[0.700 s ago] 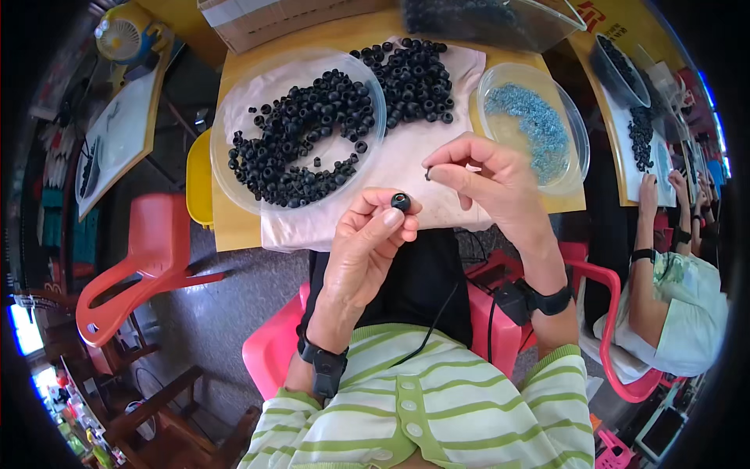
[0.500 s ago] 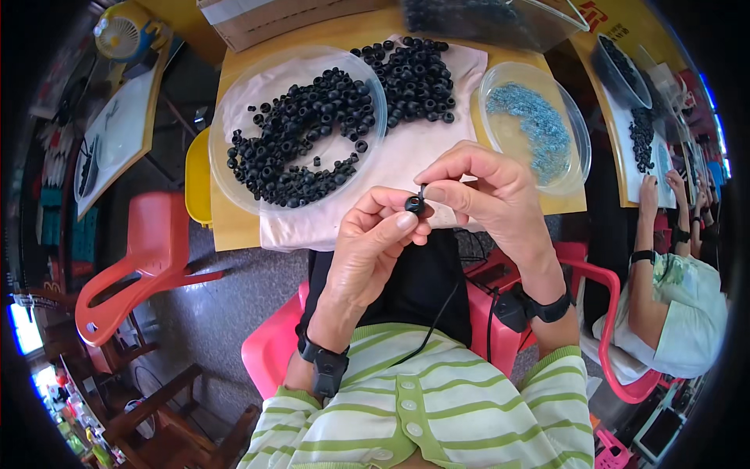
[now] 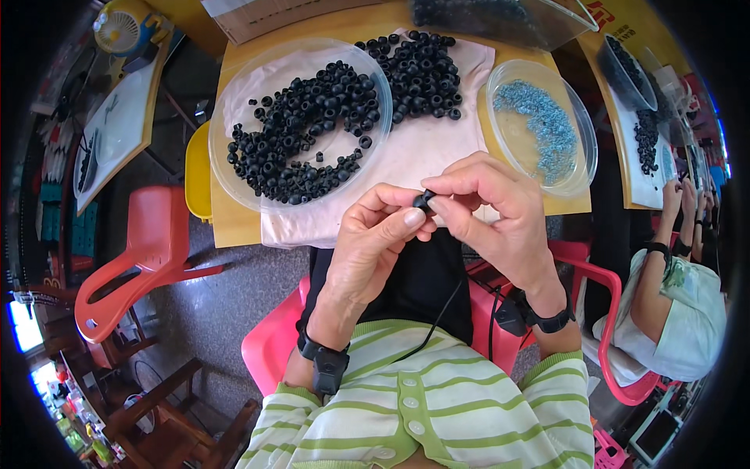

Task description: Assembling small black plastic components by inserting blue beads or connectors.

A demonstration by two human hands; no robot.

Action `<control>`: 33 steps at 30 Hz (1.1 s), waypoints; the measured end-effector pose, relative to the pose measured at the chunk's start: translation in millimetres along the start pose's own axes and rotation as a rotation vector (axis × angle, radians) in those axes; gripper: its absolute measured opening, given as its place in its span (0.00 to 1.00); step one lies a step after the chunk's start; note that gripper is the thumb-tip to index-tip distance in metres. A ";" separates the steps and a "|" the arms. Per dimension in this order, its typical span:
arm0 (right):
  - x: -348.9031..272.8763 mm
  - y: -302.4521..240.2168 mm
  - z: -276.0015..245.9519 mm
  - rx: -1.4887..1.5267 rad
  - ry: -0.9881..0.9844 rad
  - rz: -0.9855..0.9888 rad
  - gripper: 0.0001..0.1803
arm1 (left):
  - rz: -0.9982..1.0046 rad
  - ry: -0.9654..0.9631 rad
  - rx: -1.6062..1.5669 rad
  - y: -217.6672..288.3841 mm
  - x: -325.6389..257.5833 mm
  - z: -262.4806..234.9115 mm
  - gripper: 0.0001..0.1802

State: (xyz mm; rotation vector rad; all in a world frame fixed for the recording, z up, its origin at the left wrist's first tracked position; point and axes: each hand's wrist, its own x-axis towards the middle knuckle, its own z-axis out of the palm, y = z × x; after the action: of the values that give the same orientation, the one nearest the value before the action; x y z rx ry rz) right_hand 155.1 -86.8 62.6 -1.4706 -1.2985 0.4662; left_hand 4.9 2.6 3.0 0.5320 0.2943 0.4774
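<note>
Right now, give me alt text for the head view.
A person's left hand has a black bead in its grip, the right hand touching it. Beyond on a table, one round tub holds black beads, another tub tiny blue pieces.

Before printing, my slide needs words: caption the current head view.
Left hand and right hand meet at a black bead, near a clear tray of loose beads.

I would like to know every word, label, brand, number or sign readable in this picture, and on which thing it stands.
Yellow wall, upper right: large red writing, left unquoted; smaller marks beside it are too small to read.
Left black wristband: any mark is too small to read.
Black beads: no writing visible.
</note>
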 end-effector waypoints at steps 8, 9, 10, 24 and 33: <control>-0.4 -2.8 2.7 -0.261 0.020 -0.165 0.17 | -0.117 0.025 -0.128 2.2 2.4 8.0 0.06; -1.0 -1.8 3.7 -0.275 0.033 -0.183 0.17 | -0.130 0.030 -0.137 2.0 2.6 8.3 0.06; -2.3 -1.0 5.0 -0.289 0.045 -0.201 0.17 | -0.142 0.036 -0.146 1.7 2.7 8.8 0.06; 83.7 -9.0 -44.0 -0.682 0.007 -0.304 0.15 | 0.132 0.123 0.252 36.2 29.7 21.7 0.12; 217.8 10.6 -139.3 -0.873 0.381 -0.057 0.23 | 0.293 0.246 0.272 61.4 26.1 -0.2 0.10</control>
State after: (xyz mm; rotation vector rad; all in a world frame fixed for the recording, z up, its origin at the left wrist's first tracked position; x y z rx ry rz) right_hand 346.4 44.8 176.8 -2.0839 -1.2755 -0.4806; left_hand 5.2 62.4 32.7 0.7886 0.5249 0.7961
